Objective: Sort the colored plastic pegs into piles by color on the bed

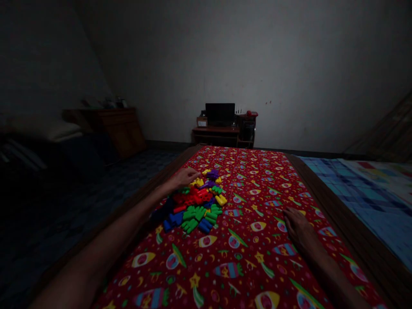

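table [257, 257]: centre of view, run lengthwise away from the camera toward the back wall.
blocks [195, 201]: heaped on the table, left of its midline, about halfway along.
left hand [183, 177]: laid at the far left edge of the heap, touching it.
right hand [296, 223]: rested flat on the table, right of the heap, well apart from it.
low desk [222, 134]: set behind the table's far end, against the wall.
monitor [220, 113]: placed on the low desk.
cabinet [119, 128]: left of the table, far back.
mattress [370, 189]: right of the table, alongside it.
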Tool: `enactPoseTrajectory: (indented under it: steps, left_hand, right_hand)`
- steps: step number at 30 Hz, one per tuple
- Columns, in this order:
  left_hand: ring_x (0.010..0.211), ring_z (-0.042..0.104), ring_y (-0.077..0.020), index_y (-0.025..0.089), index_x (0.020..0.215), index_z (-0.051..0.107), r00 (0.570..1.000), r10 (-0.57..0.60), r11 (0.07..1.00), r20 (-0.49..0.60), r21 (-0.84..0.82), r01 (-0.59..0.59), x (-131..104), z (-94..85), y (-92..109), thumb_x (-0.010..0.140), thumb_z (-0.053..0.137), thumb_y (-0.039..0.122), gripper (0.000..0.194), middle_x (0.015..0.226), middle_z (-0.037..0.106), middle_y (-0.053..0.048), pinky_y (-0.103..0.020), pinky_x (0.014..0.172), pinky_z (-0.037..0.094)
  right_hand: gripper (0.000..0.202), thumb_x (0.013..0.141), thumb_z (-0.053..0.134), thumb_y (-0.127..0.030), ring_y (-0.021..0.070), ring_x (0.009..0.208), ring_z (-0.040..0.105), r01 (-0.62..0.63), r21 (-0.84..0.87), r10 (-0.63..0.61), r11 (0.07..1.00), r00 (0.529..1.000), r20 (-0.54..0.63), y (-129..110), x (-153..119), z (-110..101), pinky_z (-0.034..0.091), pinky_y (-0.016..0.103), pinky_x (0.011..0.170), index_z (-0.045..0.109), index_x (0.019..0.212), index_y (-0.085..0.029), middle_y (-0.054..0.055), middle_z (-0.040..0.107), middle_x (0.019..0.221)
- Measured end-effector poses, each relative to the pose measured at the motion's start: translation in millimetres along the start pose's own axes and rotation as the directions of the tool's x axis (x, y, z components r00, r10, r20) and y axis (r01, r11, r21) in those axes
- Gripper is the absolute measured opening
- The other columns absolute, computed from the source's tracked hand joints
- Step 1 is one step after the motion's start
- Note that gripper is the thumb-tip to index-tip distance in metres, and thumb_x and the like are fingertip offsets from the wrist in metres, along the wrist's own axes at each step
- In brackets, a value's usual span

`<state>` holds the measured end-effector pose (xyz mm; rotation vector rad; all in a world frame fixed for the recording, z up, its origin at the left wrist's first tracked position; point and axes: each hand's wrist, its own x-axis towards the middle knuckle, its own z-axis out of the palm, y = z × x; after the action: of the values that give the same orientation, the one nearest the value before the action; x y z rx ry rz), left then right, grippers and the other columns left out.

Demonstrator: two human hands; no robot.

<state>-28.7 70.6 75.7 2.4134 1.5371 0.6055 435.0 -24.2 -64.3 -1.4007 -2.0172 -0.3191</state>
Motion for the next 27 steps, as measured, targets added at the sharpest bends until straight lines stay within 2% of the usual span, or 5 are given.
enactPoseTrajectory:
  steps: [6,10,13,20,27]
  left_hand:
    - [0.103,0.057,-0.0195,0.019,0.104,0.067,0.998,0.036,0.999,0.059,0.038,-0.038,73.9,36.1,5.9,0.085,0.042,0.054,0.047,0.102,0.070,-0.006,-0.026,0.087,0.044]
    - [0.099,0.059,-0.0191,0.021,0.103,0.068,0.983,0.063,0.995,0.174,0.067,-0.076,92.3,58.5,11.0,0.076,0.057,0.053,0.043,0.102,0.070,-0.004,-0.023,0.084,0.045]
    - [0.089,0.061,-0.0174,0.021,0.097,0.070,0.962,0.075,0.992,0.263,0.082,-0.100,91.5,58.8,8.2,0.075,0.061,0.047,0.036,0.094,0.072,-0.003,-0.021,0.077,0.046]
    - [0.085,0.063,-0.0163,0.017,0.093,0.072,0.906,0.149,0.981,0.396,0.056,-0.186,32.0,13.9,1.4,0.083,0.056,0.037,0.027,0.094,0.072,-0.005,-0.020,0.078,0.046]
    - [0.117,0.055,-0.0204,0.023,0.122,0.060,0.937,0.284,0.959,0.205,-0.044,-0.281,-73.4,3.3,6.6,0.094,0.034,0.049,0.046,0.127,0.062,-0.006,-0.032,0.102,0.040]
  right_hand:
    - [0.035,0.090,0.038,-0.027,0.0278,0.103,0.061,0.012,-0.015,-0.012,1.000,1.000,-0.026,4.4,-3.7,4.3,0.051,0.046,0.091,0.066,0.104,-0.013,0.017,0.065,0.111]
    - [0.035,0.091,0.038,-0.027,0.0277,0.103,0.062,0.025,-0.028,-0.026,0.999,0.999,-0.045,5.8,-5.4,5.6,0.052,0.045,0.090,0.067,0.104,-0.013,0.017,0.066,0.110]
    - [0.035,0.091,0.038,-0.028,0.0273,0.103,0.062,0.034,-0.035,-0.036,0.999,0.998,-0.042,5.0,-4.9,3.8,0.052,0.044,0.089,0.067,0.104,-0.013,0.017,0.066,0.111]
    - [0.035,0.090,0.038,-0.029,0.0271,0.099,0.063,0.041,-0.017,-0.041,0.999,0.998,-0.038,7.5,-1.3,3.4,0.052,0.045,0.088,0.067,0.101,-0.014,0.016,0.067,0.106]
    - [0.034,0.090,0.038,-0.030,0.0270,0.098,0.063,0.051,0.000,-0.051,0.999,0.997,-0.053,8.2,-0.8,2.8,0.053,0.044,0.086,0.066,0.100,-0.014,0.016,0.067,0.105]
